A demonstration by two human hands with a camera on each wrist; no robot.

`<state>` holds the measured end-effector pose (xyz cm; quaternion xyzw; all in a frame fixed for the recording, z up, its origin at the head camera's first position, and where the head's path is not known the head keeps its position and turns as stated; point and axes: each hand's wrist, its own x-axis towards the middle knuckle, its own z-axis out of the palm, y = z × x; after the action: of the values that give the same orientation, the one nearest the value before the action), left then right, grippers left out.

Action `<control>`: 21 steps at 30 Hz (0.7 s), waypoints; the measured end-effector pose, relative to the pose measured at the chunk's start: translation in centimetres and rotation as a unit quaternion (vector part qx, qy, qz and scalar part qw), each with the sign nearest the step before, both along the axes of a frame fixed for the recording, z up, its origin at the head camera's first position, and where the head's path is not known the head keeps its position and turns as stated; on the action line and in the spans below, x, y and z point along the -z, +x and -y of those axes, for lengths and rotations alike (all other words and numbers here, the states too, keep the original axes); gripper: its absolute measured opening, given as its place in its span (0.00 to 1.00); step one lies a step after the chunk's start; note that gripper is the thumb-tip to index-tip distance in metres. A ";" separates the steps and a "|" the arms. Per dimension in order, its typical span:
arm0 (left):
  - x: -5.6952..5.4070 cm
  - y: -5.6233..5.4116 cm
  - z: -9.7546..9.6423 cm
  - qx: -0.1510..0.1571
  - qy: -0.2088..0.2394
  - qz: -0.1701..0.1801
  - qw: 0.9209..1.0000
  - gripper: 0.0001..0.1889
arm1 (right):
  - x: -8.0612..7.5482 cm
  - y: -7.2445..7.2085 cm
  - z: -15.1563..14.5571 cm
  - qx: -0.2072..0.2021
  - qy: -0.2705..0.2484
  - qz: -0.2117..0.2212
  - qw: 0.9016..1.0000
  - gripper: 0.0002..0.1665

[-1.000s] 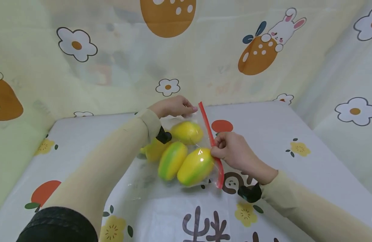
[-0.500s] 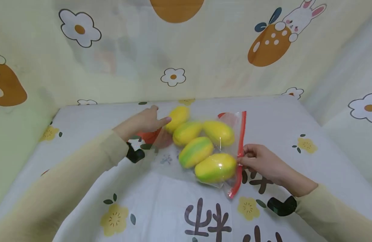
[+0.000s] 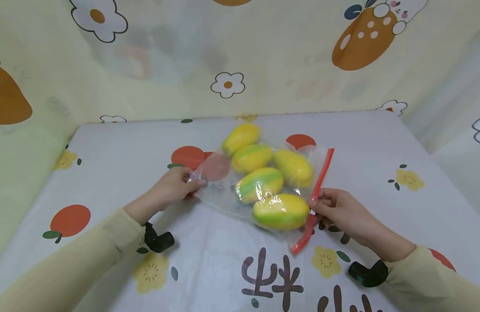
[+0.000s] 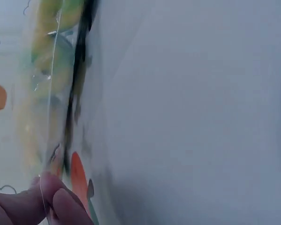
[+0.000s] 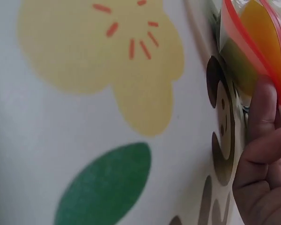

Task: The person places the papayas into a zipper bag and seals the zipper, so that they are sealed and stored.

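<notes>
A clear zip bag [image 3: 220, 197] with a red zip strip [image 3: 325, 169] lies across the middle of the table in the head view. Several smooth yellow-and-green, mango-like fruits [image 3: 282, 211] are bunched inside it. My left hand [image 3: 166, 190] pinches the bag's left corner; the left wrist view shows thumb and fingertips [image 4: 60, 197] meeting on the film. At the opposite end my right hand [image 3: 343, 214] pinches the red strip near a small white slider [image 3: 312, 212]. In the right wrist view the two red edges of the strip stand apart above the fingers [image 5: 263, 105].
The table is covered by a white cloth [image 3: 107, 173] printed with fruit, flowers and dark lettering. A cream patterned curtain [image 3: 177, 73] rises behind it and at both sides. Black wrist cameras [image 3: 159, 239] hang under each sleeve cuff.
The bag has shifted right and spread out flatter. My left hand has moved from its top edge down to the left corner and now pinches it. My right hand keeps the strip.
</notes>
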<state>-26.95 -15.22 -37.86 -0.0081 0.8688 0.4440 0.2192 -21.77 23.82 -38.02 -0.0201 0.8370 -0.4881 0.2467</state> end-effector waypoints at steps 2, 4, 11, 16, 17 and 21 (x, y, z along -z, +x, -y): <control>0.0 0.1 0.0 -0.003 0.005 0.008 1.000 0.11 | -0.3 0.0 0.2 -0.007 0.011 -0.018 1.000 0.19; -0.2 0.4 0.0 0.005 -0.005 0.017 1.000 0.13 | -0.9 0.0 0.5 -0.017 0.035 -0.048 0.998 0.17; -2.7 1.1 -1.6 0.069 -0.122 -0.093 0.986 0.31 | -4.3 -0.9 1.3 -0.050 0.093 -0.169 0.980 0.14; -4.1 2.6 -5.8 0.128 -0.134 -0.295 0.938 0.32 | -4.3 -1.6 1.5 -0.065 0.078 -0.183 0.978 0.11; -4.0 3.1 -6.8 0.159 -0.146 -0.333 0.918 0.32 | -4.0 -1.7 1.5 -0.062 0.076 -0.180 0.979 0.12; -2.8 4.9 -9.8 0.293 -0.247 -0.475 0.792 0.25 | -2.6 -1.9 1.2 -0.024 0.040 -0.137 0.989 0.21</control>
<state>-22.08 -5.40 -35.04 0.4046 0.9045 0.0766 -0.1110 -23.72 22.63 -35.40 -0.0974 0.8809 -0.4409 0.1417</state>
